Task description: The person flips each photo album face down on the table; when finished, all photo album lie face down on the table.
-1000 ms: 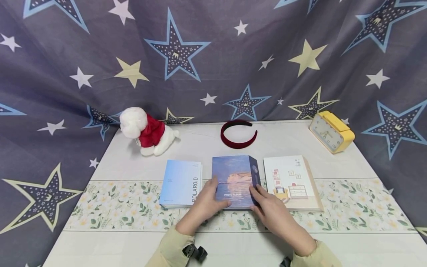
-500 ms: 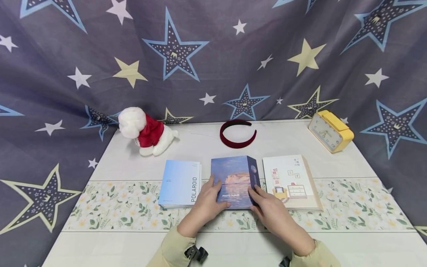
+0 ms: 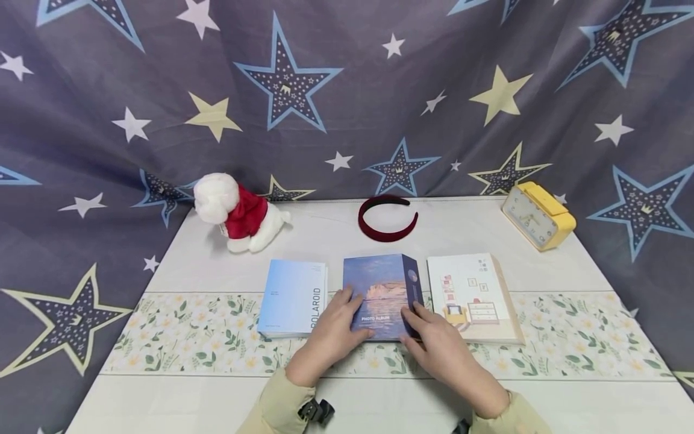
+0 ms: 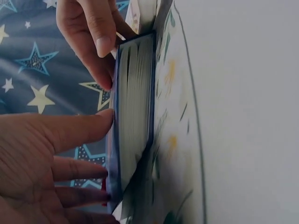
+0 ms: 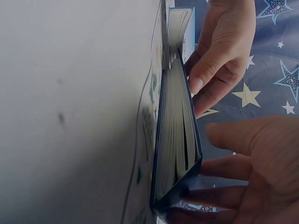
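A blue photo album [image 3: 382, 283] with a painted cliff lies on the table, cover up, its dark spine to the right. My left hand [image 3: 335, 330] rests on its left side, thumb and fingertips touching the cover. At the spine, my right hand [image 3: 440, 345] has its fingers against the album; the right wrist view shows its thumb [image 5: 229, 135] apart from the cover. Page edges of the album [image 4: 133, 102] face the left wrist camera. To the left lies a light-blue POLAROID album [image 3: 290, 295], partly covered by my left hand. A white illustrated book [image 3: 461, 277] lies to the right.
Behind the albums lies a dark red headband [image 3: 386, 235]. A white plush dog [image 3: 246, 217] in red clothing sits at the back left, a yellow alarm clock [image 3: 537, 217] at the back right. A starry curtain [image 3: 347, 102] hangs behind the table.
The left fingers have shifted slightly over the cover. My right hand has moved a little down along the spine, its thumb off the cover. The albums have hardly moved.
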Tool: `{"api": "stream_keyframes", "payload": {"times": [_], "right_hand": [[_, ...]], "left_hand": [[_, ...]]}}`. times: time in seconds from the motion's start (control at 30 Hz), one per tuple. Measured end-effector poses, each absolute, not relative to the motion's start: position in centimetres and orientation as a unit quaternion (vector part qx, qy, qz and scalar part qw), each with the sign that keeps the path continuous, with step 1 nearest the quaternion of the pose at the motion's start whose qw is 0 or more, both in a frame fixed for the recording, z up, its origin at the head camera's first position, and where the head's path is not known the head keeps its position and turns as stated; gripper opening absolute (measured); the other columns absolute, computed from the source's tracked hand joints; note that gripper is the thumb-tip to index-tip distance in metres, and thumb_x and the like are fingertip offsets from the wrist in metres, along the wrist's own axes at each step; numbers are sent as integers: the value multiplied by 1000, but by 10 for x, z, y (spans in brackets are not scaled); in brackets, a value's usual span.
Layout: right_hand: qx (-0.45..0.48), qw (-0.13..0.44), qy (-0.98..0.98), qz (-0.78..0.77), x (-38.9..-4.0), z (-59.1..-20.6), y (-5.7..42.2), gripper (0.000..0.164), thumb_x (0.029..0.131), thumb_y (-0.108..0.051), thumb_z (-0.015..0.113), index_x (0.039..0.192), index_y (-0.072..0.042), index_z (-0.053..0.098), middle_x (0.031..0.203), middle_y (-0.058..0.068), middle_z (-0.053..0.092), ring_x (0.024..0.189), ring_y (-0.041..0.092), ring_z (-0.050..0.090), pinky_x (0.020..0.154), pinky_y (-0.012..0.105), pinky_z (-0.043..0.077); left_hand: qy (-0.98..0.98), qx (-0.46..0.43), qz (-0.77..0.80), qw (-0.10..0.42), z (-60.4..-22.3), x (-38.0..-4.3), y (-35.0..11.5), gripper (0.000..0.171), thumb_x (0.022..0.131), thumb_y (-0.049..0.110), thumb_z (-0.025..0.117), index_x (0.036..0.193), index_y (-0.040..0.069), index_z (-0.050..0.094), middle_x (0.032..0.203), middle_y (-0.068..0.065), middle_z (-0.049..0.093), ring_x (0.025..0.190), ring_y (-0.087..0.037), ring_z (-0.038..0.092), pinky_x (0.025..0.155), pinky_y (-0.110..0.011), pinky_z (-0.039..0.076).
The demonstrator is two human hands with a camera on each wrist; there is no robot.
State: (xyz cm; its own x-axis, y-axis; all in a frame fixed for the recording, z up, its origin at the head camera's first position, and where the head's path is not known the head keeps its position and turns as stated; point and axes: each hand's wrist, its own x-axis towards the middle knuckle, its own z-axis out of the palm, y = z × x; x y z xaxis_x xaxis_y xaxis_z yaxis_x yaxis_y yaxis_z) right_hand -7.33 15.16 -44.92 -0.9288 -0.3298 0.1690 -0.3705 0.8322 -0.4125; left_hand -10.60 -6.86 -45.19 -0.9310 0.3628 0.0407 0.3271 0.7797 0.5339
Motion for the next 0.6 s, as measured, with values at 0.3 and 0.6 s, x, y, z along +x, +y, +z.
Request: {"api": "stream_keyframes", "payload": {"times": [0.3, 0.6], "right_hand": [[242, 73, -937, 241, -77, -447, 141, 48, 85, -27, 75, 126, -3, 65, 136, 20, 55, 125, 41, 50, 98, 57, 43], [288, 40, -920, 264, -85, -440, 126, 47, 88, -27, 73, 127, -3, 64, 135, 18, 56, 126, 35, 51, 100, 51, 44]], "left_hand": [[938, 213, 272, 13, -441, -111, -88, 56, 91, 27, 69, 136, -3, 54, 141, -25, 48, 132, -41, 43, 108, -52, 35], [941, 175, 287, -31, -436, -116, -118, 58, 90, 27, 70, 138, 1, 52, 143, -25, 46, 134, -42, 39, 109, -55, 31]]}}
